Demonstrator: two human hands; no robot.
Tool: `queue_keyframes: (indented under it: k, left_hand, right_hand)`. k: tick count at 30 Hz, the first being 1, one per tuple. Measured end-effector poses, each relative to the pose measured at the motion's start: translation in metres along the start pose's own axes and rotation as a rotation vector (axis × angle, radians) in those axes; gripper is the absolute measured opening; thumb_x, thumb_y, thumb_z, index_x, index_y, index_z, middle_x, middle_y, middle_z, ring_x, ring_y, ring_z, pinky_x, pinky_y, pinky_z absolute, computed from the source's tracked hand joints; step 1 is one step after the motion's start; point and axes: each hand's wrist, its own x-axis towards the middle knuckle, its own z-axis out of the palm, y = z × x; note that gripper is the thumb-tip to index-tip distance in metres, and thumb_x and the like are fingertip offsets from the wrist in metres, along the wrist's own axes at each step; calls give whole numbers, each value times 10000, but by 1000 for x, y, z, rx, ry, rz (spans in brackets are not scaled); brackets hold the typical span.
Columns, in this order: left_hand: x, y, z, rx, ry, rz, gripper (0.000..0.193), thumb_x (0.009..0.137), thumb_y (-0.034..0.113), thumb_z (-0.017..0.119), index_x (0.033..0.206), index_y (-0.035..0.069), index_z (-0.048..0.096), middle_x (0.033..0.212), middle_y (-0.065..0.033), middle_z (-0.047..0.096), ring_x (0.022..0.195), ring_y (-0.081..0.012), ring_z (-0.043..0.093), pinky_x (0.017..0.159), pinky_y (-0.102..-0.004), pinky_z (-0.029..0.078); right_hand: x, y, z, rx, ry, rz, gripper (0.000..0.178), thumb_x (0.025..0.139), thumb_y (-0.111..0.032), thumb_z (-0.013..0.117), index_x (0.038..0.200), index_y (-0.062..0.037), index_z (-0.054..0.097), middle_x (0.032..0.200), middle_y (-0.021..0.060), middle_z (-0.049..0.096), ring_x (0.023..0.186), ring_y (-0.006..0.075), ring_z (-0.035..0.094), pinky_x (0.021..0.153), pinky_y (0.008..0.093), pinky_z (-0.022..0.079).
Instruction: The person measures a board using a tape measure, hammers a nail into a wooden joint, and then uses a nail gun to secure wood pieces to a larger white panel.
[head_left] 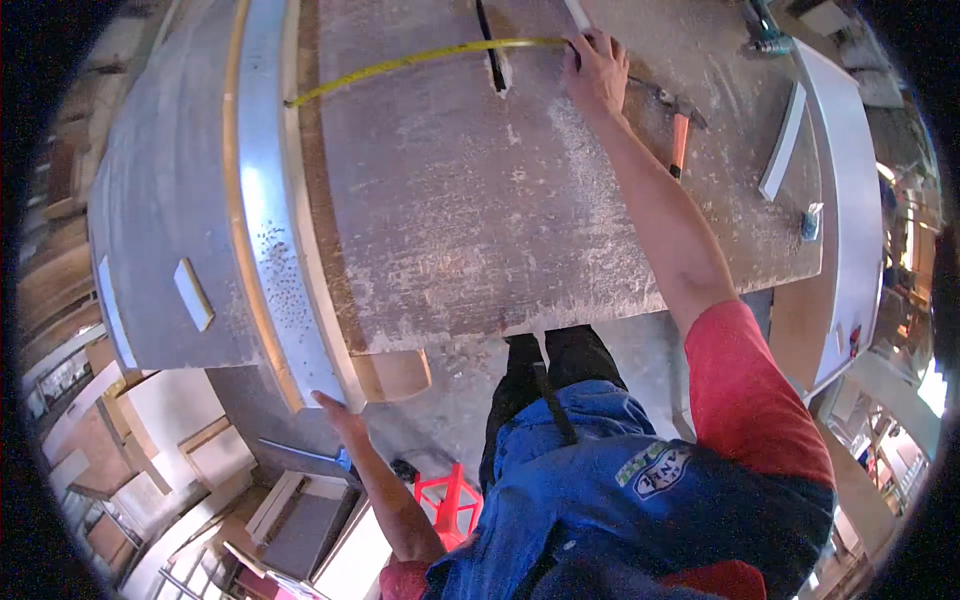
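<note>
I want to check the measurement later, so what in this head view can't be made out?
- Yellow tape measure: markings too small and blurred; its case end lies under the right hand.
- Left hand: fingertips go under the end of the grey panel, so the grip is unclear.
- Hammer: partly behind the right forearm.
- Tool at the top edge: cut off.

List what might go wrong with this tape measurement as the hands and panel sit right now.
1. The yellow tape measure bows across the dusty brown workbench top; the right hand pins only one end, so a reading may come out off.
2. The left hand merely touches the near end of the long grey panel, with no firm grip; the panel might shift.
3. The orange-handled hammer lies close beside the right forearm and may get knocked.
</note>
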Motion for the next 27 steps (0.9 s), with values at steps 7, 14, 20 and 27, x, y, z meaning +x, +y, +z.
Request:
queue_keyframes:
  k: [7,14,20,27]
  left_hand:
    - [3,25,-9,-310,-25,-546,963,930,685,413,1526,-5,104,1495,-208,363,1293,-341,452,1038,-446,396]
    - [13,6,-5,-512,-60,-486,860,923,702,390,1490,75,235,1422,-188,446,1197,-359,539,899,-564,495]
    - [32,-14,1,-575,-65,-639,830,918,737,321,1418,78,379,1359,-166,526,1144,-354,590,861,-634,487]
    - [11,8,-19,-304,-191,-641,1000,851,822,321,1466,34,330,1398,-200,496,1206,-364,552,971,-603,415]
  right_hand:
    - [-31,8,-47,91,-44,102,237,799,-113,634,1030,-139,684,1138,106,592,1081,352,519,920,460,433]
    - [-86,4,-134,249,-239,-42,472,771,-55,639,1238,-84,582,1205,126,575,1175,353,483,1021,467,380]
    - [-77,0,-153,260,-385,-214,473,775,-44,654,1242,-67,579,1205,125,587,1161,357,503,1014,461,393]
    - [-108,60,-170,-156,-363,197,326,871,-232,648,1129,-36,617,1080,169,613,1043,391,577,905,466,453]
